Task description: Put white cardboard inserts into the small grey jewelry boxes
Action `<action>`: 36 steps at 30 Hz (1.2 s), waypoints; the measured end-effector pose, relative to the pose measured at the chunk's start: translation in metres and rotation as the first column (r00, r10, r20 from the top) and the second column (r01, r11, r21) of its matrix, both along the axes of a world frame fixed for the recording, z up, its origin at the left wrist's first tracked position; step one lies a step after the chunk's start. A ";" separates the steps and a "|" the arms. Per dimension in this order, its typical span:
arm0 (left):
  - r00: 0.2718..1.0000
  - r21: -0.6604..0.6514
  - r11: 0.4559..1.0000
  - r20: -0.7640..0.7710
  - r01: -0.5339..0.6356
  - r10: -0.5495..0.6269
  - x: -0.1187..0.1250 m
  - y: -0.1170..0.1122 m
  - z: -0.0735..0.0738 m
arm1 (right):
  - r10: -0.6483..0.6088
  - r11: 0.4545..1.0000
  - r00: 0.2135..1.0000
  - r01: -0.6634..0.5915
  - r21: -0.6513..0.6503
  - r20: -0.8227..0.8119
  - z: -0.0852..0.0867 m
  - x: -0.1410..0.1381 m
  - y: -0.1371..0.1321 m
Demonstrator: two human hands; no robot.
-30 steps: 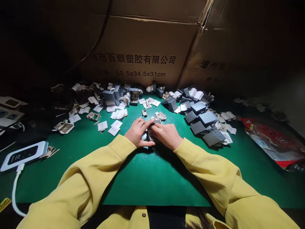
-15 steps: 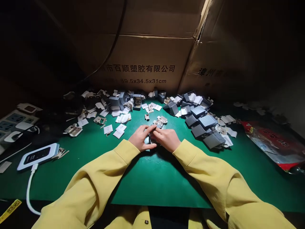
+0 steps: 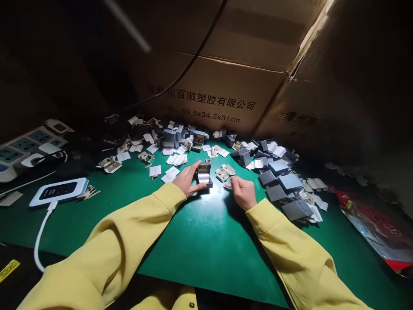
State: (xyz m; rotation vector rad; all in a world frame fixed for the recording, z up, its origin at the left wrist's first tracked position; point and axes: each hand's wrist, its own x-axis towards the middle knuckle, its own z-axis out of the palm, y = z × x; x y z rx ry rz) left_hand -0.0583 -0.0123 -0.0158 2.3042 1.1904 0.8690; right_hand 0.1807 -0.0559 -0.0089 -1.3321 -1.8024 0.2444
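Note:
My left hand (image 3: pixel 187 181) grips a small grey box (image 3: pixel 204 175) that stands open on the green mat (image 3: pixel 200 241), with a pale insert showing inside. My right hand (image 3: pixel 242 191) hovers just right of the box, apart from it, fingers curled in a loose pinch with nothing visible in them. Between the hands the mat is brightly lit. A folded card piece (image 3: pixel 225 172) lies just beyond my right hand. Both arms wear yellow sleeves.
Grey box lids and boxes (image 3: pixel 284 183) are heaped at the right, more grey boxes and white cards (image 3: pixel 174 146) at the back. Cardboard cartons (image 3: pixel 219 94) wall the rear. A white device with cable (image 3: pixel 60 191) and power strip (image 3: pixel 29 148) sit left; a red bag (image 3: pixel 377 224) lies right.
Both hands were closed together around the small box. Now my right hand has let go and drawn right, and the box stands open in my left hand. The camera view shifted left.

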 end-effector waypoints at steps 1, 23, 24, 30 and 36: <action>1.000 -0.001 1.000 -0.003 -0.001 0.001 0.000 0.000 -0.001 | 0.015 0.999 0.999 -0.013 -0.048 0.029 -0.002 -0.002 0.000; 0.998 -0.026 1.000 -0.068 0.006 -0.008 0.002 0.002 -0.006 | -0.198 0.930 0.807 0.334 -0.152 0.557 0.018 -0.011 0.131; 0.998 -0.032 0.999 -0.068 0.007 -0.009 0.002 0.002 -0.005 | -0.160 0.928 0.778 0.329 -0.176 0.607 0.018 -0.011 0.130; 0.997 -0.076 0.997 -0.079 0.000 -0.006 0.001 0.007 -0.007 | -0.203 0.922 0.894 0.312 -0.231 0.401 0.018 -0.005 0.134; 0.999 -0.130 0.992 -0.054 -0.005 -0.002 0.001 0.008 -0.003 | 0.154 0.844 0.665 -0.473 -0.252 -0.731 0.022 0.021 0.129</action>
